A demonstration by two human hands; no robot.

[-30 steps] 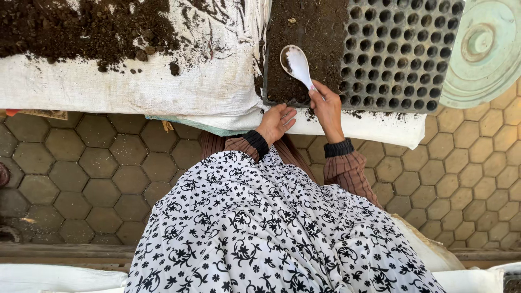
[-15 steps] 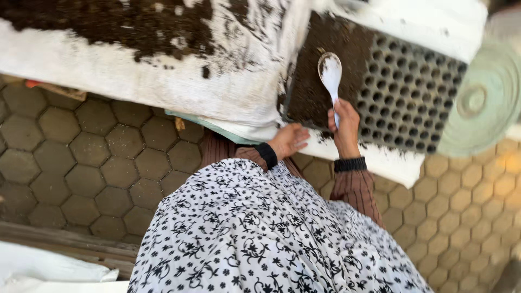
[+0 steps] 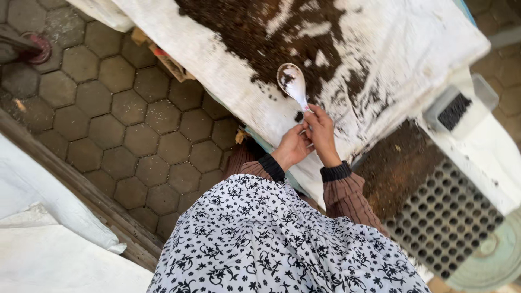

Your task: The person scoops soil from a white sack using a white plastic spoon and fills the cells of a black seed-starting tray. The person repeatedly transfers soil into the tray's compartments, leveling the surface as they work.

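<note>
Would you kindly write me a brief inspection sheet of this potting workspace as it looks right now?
Surface: white sheet strewn with dark loose soil.
Job's things: white plastic spoon, soil specks in its bowl; black seedling cell tray, partly filled with soil.
Clutter: small clear box with dark contents; cardboard scrap under the sheet's edge.
Hands: right hand and left hand both grip the spoon's handle.
Cables: nothing seen.
Surroundings: hexagonal grey paving; pale green round lid.
</note>
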